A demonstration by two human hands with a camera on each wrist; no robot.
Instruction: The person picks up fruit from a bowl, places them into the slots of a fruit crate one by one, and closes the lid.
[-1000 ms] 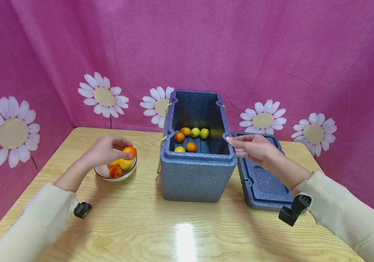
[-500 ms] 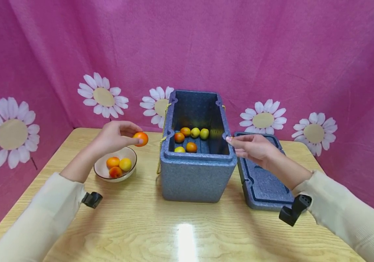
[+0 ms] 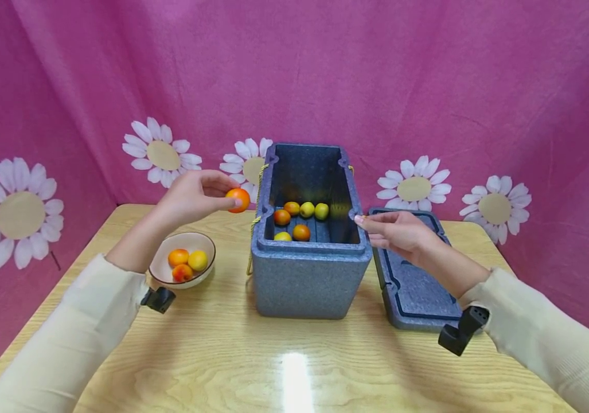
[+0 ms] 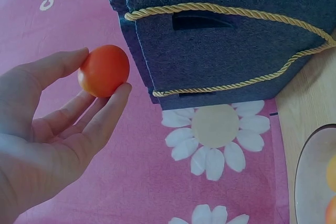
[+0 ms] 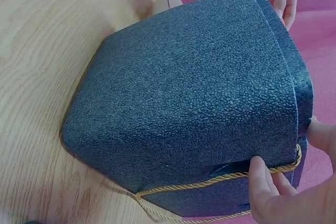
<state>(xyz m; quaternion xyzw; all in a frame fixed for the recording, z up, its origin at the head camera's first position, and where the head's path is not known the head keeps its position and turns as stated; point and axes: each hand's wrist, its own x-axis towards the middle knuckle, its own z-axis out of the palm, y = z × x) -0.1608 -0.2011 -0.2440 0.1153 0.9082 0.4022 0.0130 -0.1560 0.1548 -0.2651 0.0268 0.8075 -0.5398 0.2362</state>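
The left hand (image 3: 191, 198) pinches an orange-red fruit (image 3: 238, 199) between thumb and fingertips, up in the air near the left rim of a grey box (image 3: 304, 287) but apart from it. The right hand (image 3: 396, 230) grips the box's right edge, thumb on the rim and fingers against the outer wall by the yellow rope (image 5: 199, 184).

Over the last second the left hand has risen from above the bowl (image 3: 161, 265) and swung toward the box, while the right hand has stayed put. The held fruit is thus well clear of the bowl, though not inside the box; the steady right hand probably keeps the box from shifting.

The fruit looks round, smooth and glossy, with a yellower patch on its underside in the left wrist view. Two more orange-red fruits and a yellow one lie in the bowl, and six, orange and yellow, lie on the box floor. The lid (image 3: 423, 287) rests on the tabletop (image 3: 206, 355), right of the box.
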